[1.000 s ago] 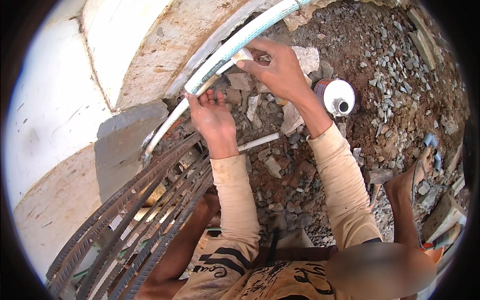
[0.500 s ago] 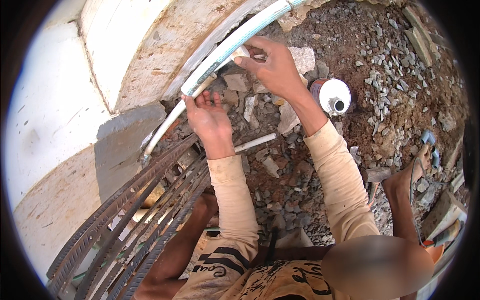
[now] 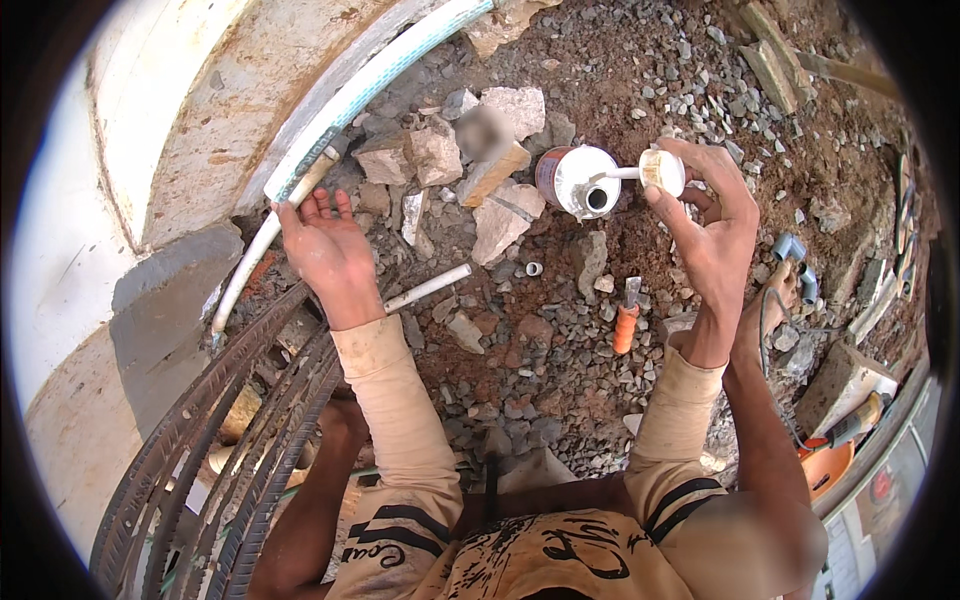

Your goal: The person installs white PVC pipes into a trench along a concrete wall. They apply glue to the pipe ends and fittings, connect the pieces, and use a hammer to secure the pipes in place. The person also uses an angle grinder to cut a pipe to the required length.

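Observation:
At the left, my left hand [image 3: 328,258] is palm up, its thumb and loosely curled fingers holding the end of a blue-and-white hose [image 3: 374,79], beside a thinner white pipe [image 3: 245,272]. My right hand [image 3: 718,220] grips a round white lid [image 3: 662,172] with an applicator stem [image 3: 623,172] pointing left, just over the opening of a white tin [image 3: 555,178]. Below the tin lie a small pipe piece [image 3: 534,269] and an orange-handled scraper [image 3: 626,327].
A curved wall [image 3: 185,130] borders the left, with bent rebar [image 3: 215,425] below. Broken rocks [image 3: 435,155] and gravel cover the ground around a loose white pipe [image 3: 430,285]. Grey fittings [image 3: 787,247], a corded tool [image 3: 853,422] and an orange basin [image 3: 827,463] lie right.
My right hand has left the hose and moved right to over the tin, carrying the lid and stem. The view has shifted, revealing the scraper. My left hand stays at the hose end.

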`<state>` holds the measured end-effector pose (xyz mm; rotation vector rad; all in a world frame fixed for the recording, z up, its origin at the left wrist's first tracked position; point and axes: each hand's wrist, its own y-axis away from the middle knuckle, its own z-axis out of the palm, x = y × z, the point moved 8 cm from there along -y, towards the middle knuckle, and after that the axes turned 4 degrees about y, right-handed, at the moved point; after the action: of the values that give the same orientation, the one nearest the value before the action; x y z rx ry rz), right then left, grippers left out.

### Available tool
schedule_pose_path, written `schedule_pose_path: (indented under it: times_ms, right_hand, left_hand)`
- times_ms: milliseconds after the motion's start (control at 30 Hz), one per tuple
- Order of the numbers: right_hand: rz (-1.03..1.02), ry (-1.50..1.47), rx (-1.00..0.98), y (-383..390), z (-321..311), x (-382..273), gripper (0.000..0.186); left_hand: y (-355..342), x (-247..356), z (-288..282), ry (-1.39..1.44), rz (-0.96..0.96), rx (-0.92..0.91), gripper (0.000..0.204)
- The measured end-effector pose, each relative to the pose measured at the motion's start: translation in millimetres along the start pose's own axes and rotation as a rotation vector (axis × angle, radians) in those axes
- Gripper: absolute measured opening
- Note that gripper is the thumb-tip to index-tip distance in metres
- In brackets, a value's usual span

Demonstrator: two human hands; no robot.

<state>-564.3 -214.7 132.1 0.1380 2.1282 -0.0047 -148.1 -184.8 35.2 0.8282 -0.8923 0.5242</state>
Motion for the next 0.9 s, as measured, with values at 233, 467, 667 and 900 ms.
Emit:
schedule_pose_path:
  times_ms: [233,467,667,900]
  right_hand:
    - [-0.137,0.302,-0.039,25,42,50,0.038]
    - [-0.111,0.375,-0.164,58,69,94,0.04]
    - [-0.173,0.385,-0.13,83,72,103,0.042]
    - [-0.195,0.429,-0.184,71,107,97,0.044]
  left_hand:
    - [0,-8,3,0.067,0.01,-0.024,0.036]
    - [-5,-7,-2,0.054,-0.003,-0.01,0.036]
    - [-6,-8,-2,0.07,0.005,-0.033,0.038]
    - [-5,-8,0,0.085,-0.003,-0.011,0.04]
